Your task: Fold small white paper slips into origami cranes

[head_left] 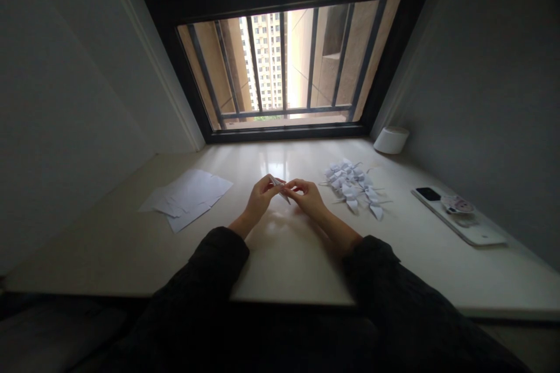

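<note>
Right now, I have the left hand (261,193) and right hand (307,197) pinching 1 folded paper (275,180) between them, at the frame's centre. Paper sheets (196,192) lie centre-left; folded paper pieces (350,192) cluster right of centre, a phone (455,218) farther right.

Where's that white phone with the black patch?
In the head view, the flat white phone lies on the right side of the glossy pale sill, right of the folded white paper pieces and nearer the camera than the white cylinder.

Black sleeves (199,280), wide cuffs (231,245), bare hands (261,193)
</note>
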`<state>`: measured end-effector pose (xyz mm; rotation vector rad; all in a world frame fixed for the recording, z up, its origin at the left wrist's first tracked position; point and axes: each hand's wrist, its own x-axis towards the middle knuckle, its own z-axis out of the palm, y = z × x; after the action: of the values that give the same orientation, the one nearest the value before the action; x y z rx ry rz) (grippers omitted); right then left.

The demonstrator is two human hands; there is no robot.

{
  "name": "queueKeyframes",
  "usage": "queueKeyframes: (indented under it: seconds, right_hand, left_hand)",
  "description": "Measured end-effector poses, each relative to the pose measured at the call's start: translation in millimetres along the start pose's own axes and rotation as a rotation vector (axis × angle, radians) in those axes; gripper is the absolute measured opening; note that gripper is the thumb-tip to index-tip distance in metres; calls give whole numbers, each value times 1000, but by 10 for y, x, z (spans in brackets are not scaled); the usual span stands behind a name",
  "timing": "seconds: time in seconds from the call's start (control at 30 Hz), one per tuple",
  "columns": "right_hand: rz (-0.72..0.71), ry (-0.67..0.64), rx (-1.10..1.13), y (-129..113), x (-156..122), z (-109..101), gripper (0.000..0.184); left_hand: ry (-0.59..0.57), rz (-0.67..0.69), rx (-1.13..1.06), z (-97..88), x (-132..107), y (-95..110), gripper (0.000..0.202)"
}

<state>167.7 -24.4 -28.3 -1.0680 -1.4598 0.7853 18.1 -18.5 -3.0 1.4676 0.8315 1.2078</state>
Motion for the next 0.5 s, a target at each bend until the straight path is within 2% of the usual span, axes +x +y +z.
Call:
queueKeyframes:
  seconds: [0.13,0.3,0.5]
  right_hand:
    - [35,26,72,-23,0,-4,23]
    - [116,119,232,-34,17,13,27]
    - [93,86,266,-21,17,50,31]
  left_hand:
    - [6,3,7,25,-4,-15,22]
    - [25,-46,-58,36,6,-67,41]
    - [123,45,-48,-4,35,-120,30]
